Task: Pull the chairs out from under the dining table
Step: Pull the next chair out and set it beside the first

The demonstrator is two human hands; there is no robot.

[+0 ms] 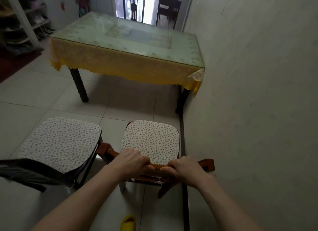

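Observation:
A dining table (pixel 127 70) with a yellow lace cloth and a glass top stands against the right wall. Two wooden chairs with flowered seat cushions stand on the tiles well in front of it, clear of the tabletop. The right chair (pixel 151 141) has a reddish-brown back rail; my left hand (pixel 132 162) and my right hand (pixel 185 168) both grip that rail from above, fingers curled round it. The left chair (pixel 58 143) has a dark back at the lower left, and no hand touches it.
The grey wall (pixel 249 110) runs close along the right chair's side. A yellow slipper (pixel 128 223) lies on the floor below the chair. White shelves (pixel 22 24) stand at the far left beside a dark red mat. Two more dark chairs show through the far doorway.

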